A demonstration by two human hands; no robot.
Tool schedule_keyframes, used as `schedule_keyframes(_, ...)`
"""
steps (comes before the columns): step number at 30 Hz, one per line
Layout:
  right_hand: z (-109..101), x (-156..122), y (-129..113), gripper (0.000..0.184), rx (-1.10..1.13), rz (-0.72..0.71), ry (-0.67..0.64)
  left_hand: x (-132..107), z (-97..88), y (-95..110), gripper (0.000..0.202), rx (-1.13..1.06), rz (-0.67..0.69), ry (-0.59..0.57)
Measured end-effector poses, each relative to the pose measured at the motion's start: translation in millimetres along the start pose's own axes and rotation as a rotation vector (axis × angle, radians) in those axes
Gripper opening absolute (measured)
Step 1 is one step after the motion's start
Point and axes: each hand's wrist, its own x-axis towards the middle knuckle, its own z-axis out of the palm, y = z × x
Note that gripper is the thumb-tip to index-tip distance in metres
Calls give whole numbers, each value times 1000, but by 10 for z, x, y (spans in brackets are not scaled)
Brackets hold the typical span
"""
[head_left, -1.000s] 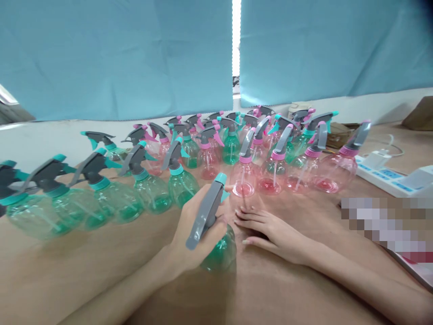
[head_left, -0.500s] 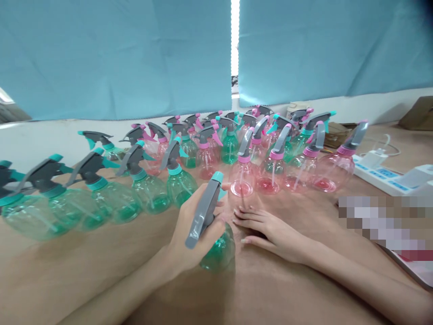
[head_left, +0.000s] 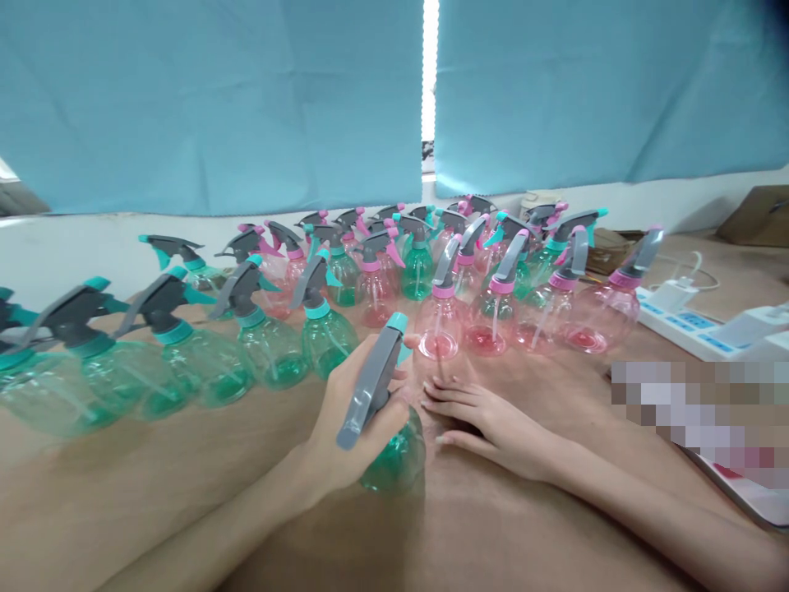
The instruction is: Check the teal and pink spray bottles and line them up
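The left grip (head_left: 363, 403) grasps a green spray bottle (head_left: 399, 455) around its neck. The right grip (head_left: 484, 415) lies released on the bench (head_left: 493, 534), near-side of the pink bottles (head_left: 440, 316).

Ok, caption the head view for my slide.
Left hand grips a green spray bottle, right hand rests on the table; green bottles and pink bottles beyond.

Blue curtains (head_left: 203, 107) hang behind the desk (head_left: 493, 534), a bright gap (head_left: 430, 74) between them. At right lie a white power strip (head_left: 684, 330) bearing a charger (head_left: 671, 293), a pixelated flat object (head_left: 708, 423) and a brown box (head_left: 755, 218).
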Motion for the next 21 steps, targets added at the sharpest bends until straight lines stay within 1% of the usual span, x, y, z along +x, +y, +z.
schedule_keyframes(7, 0, 0, -4, 50, 7, -2, 14, -8, -7, -1, 36, 13, 25, 3)
schedule_keyframes(12, -14, 10, -27, 50, 8, -15, 27, -5, -10, -13, 39, 21, 3, -19)
schedule_keyframes(21, -18, 12, -42, 48, 26, -12, 36, 3, -22, -11, 43, 28, 1, -4)
